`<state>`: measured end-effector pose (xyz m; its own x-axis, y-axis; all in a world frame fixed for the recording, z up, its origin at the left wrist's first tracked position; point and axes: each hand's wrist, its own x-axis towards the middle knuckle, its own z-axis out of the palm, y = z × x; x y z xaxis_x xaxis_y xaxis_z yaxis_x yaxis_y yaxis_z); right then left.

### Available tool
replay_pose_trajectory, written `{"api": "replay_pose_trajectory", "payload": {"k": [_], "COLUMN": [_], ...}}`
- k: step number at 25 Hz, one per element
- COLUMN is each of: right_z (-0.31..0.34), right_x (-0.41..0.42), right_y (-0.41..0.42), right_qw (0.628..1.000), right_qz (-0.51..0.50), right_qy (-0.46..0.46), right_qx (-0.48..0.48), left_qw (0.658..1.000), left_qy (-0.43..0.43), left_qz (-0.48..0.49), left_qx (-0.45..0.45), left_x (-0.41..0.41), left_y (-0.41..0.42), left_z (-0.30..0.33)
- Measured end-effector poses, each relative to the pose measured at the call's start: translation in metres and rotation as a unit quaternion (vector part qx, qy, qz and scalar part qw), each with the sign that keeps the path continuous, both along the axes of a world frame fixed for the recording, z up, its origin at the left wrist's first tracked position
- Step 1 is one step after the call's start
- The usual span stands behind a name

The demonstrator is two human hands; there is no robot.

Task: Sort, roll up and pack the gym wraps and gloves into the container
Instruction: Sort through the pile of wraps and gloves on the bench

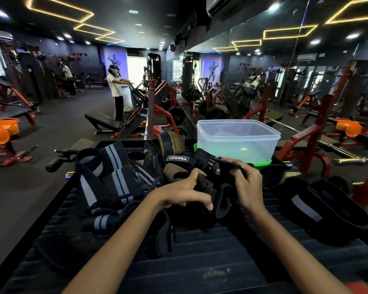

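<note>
I take the clear plastic container [238, 137] as my landmark; it stands empty on a green lid [263, 162] at the far end of the black ribbed bench pad [200, 262]. Left of the container and nearer me sprawls the largest piece, a loose black wrap with grey stripes [113, 177]. Right of the container and nearer me lies another black wrap [319, 211] with a grey band. Just in front of the container sits a heap of black gloves and straps [179, 164], one tagged PROIRON. Directly in front of that, my left hand [187, 193] is clenched on a dark glove [210, 187], fingers curled over its near edge. My right hand [245, 183] pinches the same glove's far end, just short of the container's lid.
</note>
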<state>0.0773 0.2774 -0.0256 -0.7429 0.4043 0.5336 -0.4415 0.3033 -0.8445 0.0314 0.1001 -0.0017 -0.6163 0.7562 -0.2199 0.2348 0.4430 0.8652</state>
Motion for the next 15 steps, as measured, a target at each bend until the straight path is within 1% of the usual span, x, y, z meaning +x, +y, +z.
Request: {"api": "replay_pose_trajectory", "payload": {"k": [3,4,5,7,9,11,15], "right_z": [0.0073,0.0085,0.0092,0.0086,0.0081,0.0095,0.0106], "right_x": [0.0033,0.0033,0.0026,0.0009,0.0001,0.0024,0.0044], "right_y": [-0.0092,-0.0102,-0.0102,-0.0087,-0.0067,-0.0056,-0.0071], "right_qw": [0.987,0.98,0.976,0.978,0.986,0.989,0.986], "right_qz": [0.093,0.115,0.137,0.164,0.151,0.133,0.138], "right_qy": [-0.021,-0.019,-0.013,-0.005,-0.011,-0.01,-0.014], "right_qx": [-0.129,-0.158,-0.167,-0.125,-0.07,-0.067,-0.093], "left_qw": [1.0,1.0,0.999,0.998,0.999,0.999,0.999], "left_qy": [0.001,-0.004,-0.008,-0.009,-0.005,-0.008,-0.011], "left_qz": [-0.018,-0.027,-0.036,-0.049,-0.043,-0.028,-0.033], "left_qx": [-0.017,-0.015,-0.015,-0.023,-0.027,-0.014,-0.005], "left_x": [0.0024,0.0034,0.0043,0.0052,0.004,0.0028,0.0048], "left_y": [-0.0007,-0.0006,-0.0004,-0.0004,-0.0012,-0.0023,-0.0014], "left_z": [0.0029,0.0036,0.0044,0.0047,0.0039,0.0039,0.0046]}}
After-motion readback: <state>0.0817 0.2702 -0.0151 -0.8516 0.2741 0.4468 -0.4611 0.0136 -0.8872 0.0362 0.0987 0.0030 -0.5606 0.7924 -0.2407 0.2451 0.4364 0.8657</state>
